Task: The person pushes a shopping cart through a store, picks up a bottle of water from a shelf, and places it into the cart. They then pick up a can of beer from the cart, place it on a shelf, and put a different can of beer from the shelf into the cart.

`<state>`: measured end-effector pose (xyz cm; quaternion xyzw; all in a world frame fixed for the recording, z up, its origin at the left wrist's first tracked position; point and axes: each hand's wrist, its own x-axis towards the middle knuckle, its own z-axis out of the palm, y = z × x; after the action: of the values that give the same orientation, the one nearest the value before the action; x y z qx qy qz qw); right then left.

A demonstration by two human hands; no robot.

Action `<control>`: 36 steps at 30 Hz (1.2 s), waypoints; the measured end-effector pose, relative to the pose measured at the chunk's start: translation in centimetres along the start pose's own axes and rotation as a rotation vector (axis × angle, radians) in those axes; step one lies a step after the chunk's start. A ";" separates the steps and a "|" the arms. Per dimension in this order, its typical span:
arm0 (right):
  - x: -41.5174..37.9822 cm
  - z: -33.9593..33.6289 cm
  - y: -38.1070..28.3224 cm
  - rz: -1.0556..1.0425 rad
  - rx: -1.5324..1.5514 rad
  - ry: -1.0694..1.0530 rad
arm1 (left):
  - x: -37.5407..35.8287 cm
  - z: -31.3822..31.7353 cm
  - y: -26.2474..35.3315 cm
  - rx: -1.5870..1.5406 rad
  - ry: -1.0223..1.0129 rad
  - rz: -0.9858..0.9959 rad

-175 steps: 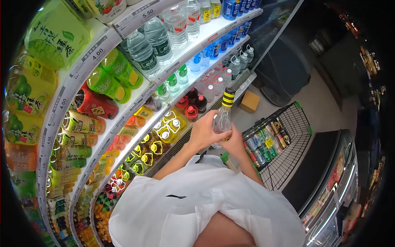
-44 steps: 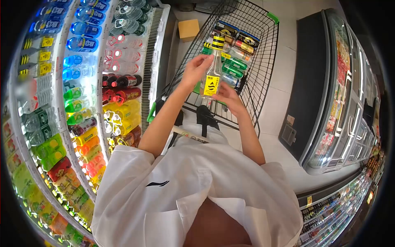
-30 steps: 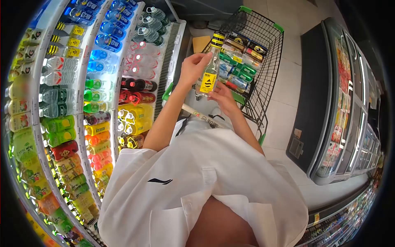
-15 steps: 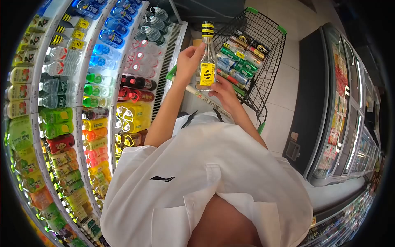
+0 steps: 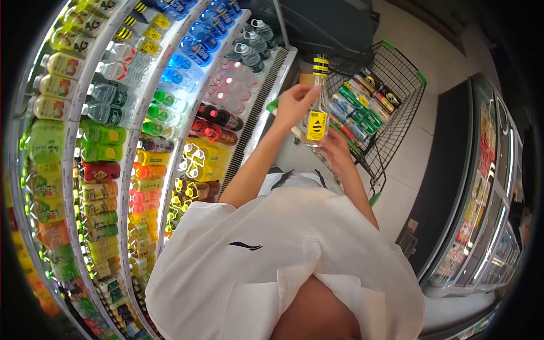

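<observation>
A clear bottle (image 5: pixel 317 126) with a yellow label and a black-and-yellow striped neck stands upright between my hands. My left hand (image 5: pixel 297 105) grips it from the left, just under the striped cap, with the fingertips on the glass. Low on the right side, my right hand (image 5: pixel 336 148) has its fingers against the base of the bottle. Behind it is a black wire shopping cart (image 5: pixel 403 129) with green corners, holding several cans and bottles.
Lit drink shelves (image 5: pixel 131 136) full of bottles curve along the left. A dark-sided glass freezer case (image 5: pixel 447 187) stands on the right. Tiled floor (image 5: pixel 405 164) shows between the cart and the case.
The view has shifted, so bottle, hands and cart appear further right and slightly lower. Both hands keep their hold on the bottle.
</observation>
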<state>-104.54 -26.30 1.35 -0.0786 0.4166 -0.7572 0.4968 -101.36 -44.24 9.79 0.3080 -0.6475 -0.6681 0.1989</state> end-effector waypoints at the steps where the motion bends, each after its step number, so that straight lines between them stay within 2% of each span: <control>1: -0.1 0.0 -0.3 0.027 -0.067 -0.009 | -0.4 -0.4 -0.2 0.085 0.005 0.044; 2: -0.2 0.1 -0.4 0.053 -0.138 -0.009 | -0.6 -0.9 -0.6 0.165 0.003 0.081; 3: -0.1 0.2 -0.2 0.058 -0.145 -0.031 | -0.2 -2.2 -1.1 0.343 -0.056 -0.042; 6: 0.5 0.1 0.2 0.110 -0.144 -0.132 | -0.4 -3.3 -2.2 0.293 0.017 -0.049; 7: 0.7 0.3 0.6 0.129 -0.176 -0.138 | -0.6 -3.6 -2.3 0.361 0.031 -0.063; 8: 1.1 0.7 0.6 0.150 -0.213 -0.144 | -0.7 -3.8 -2.1 0.360 0.043 -0.059; 10: 2.0 1.6 0.1 0.160 -0.202 -0.139 | -0.6 -3.7 -1.3 0.513 0.112 0.078; 12: 3.3 1.8 0.5 0.056 -0.412 -0.014 | 0.2 -4.0 -0.9 0.507 0.112 0.054; 14: 4.6 2.0 0.7 0.016 -0.471 0.051 | 1.4 -4.2 -1.9 0.518 0.121 0.250; 17: 7.7 2.2 0.8 -0.255 -0.728 0.217 | 3.0 -3.7 -0.4 0.504 0.150 0.306; 18: 8.5 3.1 0.1 -0.256 -0.741 0.210 | 3.9 -3.7 -0.3 0.498 0.166 0.343; 20: 10.3 4.9 -1.4 -0.354 -1.058 0.326 | 5.5 -4.2 0.0 0.478 0.196 0.388; 22: 12.8 6.4 -2.1 -0.404 -1.169 0.352 | 6.8 -5.0 1.8 0.455 0.211 0.517; 24: 15.4 8.1 -2.8 -0.478 -1.271 0.363 | 8.5 -6.7 2.9 0.483 0.210 0.546; 26: 19.0 9.3 -2.7 -0.482 -1.289 0.324 | 10.5 -8.8 3.5 0.545 0.229 0.639; 28: 22.3 11.9 -3.1 -0.602 -1.289 0.250 | 12.2 -11.3 4.1 0.583 0.243 0.637; 29: 25.0 11.2 -2.1 -0.712 -1.419 0.224 | 13.2 -12.7 4.1 0.609 0.263 0.685; 30: 27.1 12.3 -2.0 -0.710 -1.422 0.209 | 14.2 -14.1 4.2 0.636 0.282 0.733; 32: 30.8 15.0 -1.9 -0.989 -1.544 0.034 | 15.8 -17.4 4.8 0.638 0.305 0.771; 33: 32.3 17.3 -1.2 -0.922 -1.118 -0.014 | 16.7 -19.0 5.1 0.641 0.356 0.815; 36: 35.8 23.2 -1.3 -0.935 -1.130 -0.040 | 18.5 -23.8 6.2 0.695 0.506 0.882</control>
<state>-110.80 -68.21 6.59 -0.5062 0.6572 -0.5583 0.0133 -99.76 -74.73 13.78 0.2069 -0.8265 -0.1786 0.4922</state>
